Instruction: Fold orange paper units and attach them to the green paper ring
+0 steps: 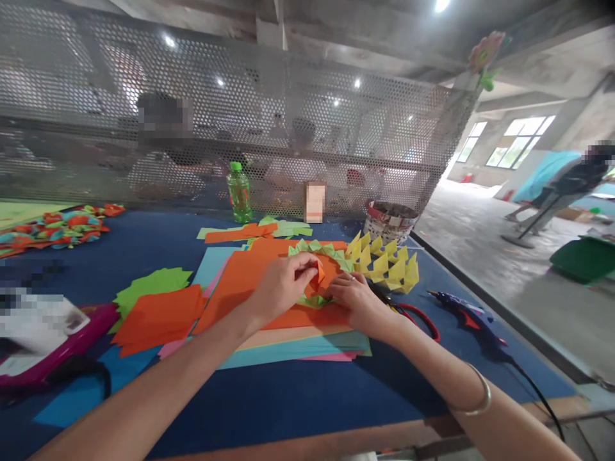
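Note:
My left hand (295, 278) pinches a small folded orange paper piece (320, 276) between thumb and fingers. Close by on the right, my right hand (354, 296) rests with its fingers bent over the near side of a green folded-paper ring (314, 248); whether it grips anything is hidden. The ring has pointed tips and lies on a stack of orange paper sheets (235, 288). A yellow folded-paper ring (384, 262) with similar points stands just beyond my right hand. Scissors with red-and-black handles (423, 317) lie partly under that hand.
A glue gun (471, 314) lies right, its cord running off the front edge. Orange squares (161, 314) and green paper (148, 285) lie left, near a magenta device (91, 333). A green bottle (239, 195) and woven basket (390, 221) stand before a perforated screen (216, 128).

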The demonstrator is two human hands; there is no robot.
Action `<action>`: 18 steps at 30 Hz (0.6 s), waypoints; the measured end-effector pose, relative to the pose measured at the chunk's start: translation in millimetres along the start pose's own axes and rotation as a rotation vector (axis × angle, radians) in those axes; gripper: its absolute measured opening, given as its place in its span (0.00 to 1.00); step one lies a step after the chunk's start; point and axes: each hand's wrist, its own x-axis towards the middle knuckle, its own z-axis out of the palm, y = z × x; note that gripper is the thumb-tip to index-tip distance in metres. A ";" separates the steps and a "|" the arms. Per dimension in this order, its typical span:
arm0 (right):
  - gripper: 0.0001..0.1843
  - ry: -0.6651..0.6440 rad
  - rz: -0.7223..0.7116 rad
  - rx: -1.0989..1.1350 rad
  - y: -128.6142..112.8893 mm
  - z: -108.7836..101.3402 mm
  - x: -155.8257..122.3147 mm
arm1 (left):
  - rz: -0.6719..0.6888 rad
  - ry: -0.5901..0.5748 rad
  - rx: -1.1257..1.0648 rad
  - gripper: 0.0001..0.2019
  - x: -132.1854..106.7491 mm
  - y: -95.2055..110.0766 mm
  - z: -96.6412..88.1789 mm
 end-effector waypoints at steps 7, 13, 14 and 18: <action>0.19 0.029 0.007 0.058 1.4 4.0 -1.3 | 0.001 -0.104 0.007 0.09 -3.7 -0.6 3.2; 0.09 0.095 0.058 0.112 -2.0 3.2 -0.7 | -0.014 -0.124 -0.024 0.09 -4.1 -1.9 6.0; 0.08 0.097 0.058 0.124 -2.6 3.4 -0.2 | -0.018 -0.127 -0.030 0.09 -4.2 -1.9 6.1; 0.06 0.107 0.063 0.167 -2.9 5.1 1.9 | -0.033 -0.131 -0.051 0.09 -4.9 -2.5 5.7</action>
